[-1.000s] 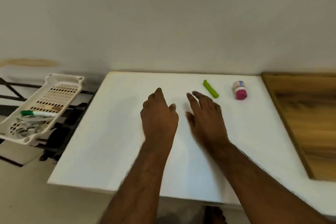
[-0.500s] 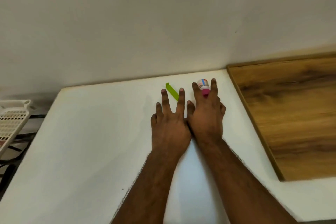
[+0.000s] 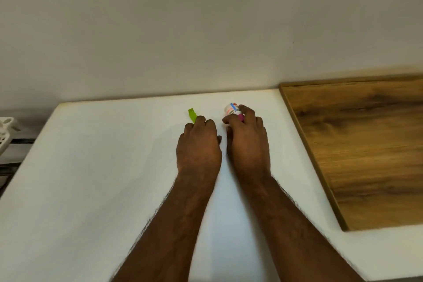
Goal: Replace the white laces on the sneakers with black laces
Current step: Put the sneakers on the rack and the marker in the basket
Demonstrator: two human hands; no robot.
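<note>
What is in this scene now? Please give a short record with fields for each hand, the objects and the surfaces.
left hand: left hand, fingers curled over the near end of the green clip
right hand: right hand grips the small bottle
bottle: white, pink cap, lying tilted
surface: white table
right side: wooden board
far left: white basket, partly in view
sneakers, laces: not in view

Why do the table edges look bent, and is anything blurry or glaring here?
Head view: the wide lens bows the white table edges; light is soft and even, no glare; faint shadows lie under the left hand and right hand; the small bottle label is too soft to read.
</note>
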